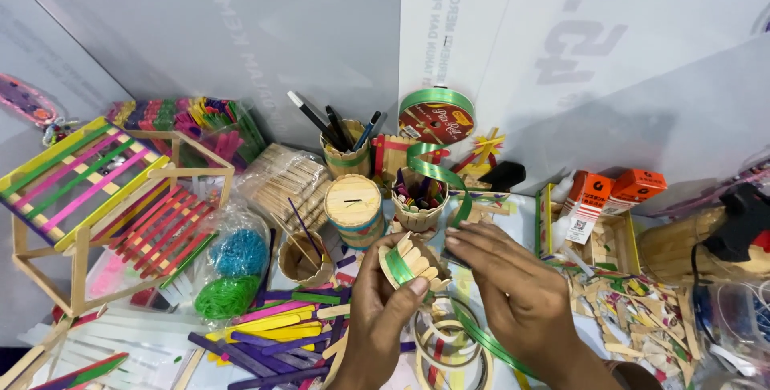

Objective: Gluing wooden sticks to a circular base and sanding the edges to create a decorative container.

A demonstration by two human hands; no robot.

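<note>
Wrapping green ribbon round a stick cup

Left hand [377, 310] clenched on small stick cup [411, 260], held above table [521, 214]; right hand [513, 290] pinching green ribbon [437, 169] taut from spool [437, 115]. Next, likely: keeping tension, turning cup steadily.

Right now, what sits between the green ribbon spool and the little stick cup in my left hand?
In the head view, a stick cup of coloured bits sits between the ribbon spool and the held cup.
</note>
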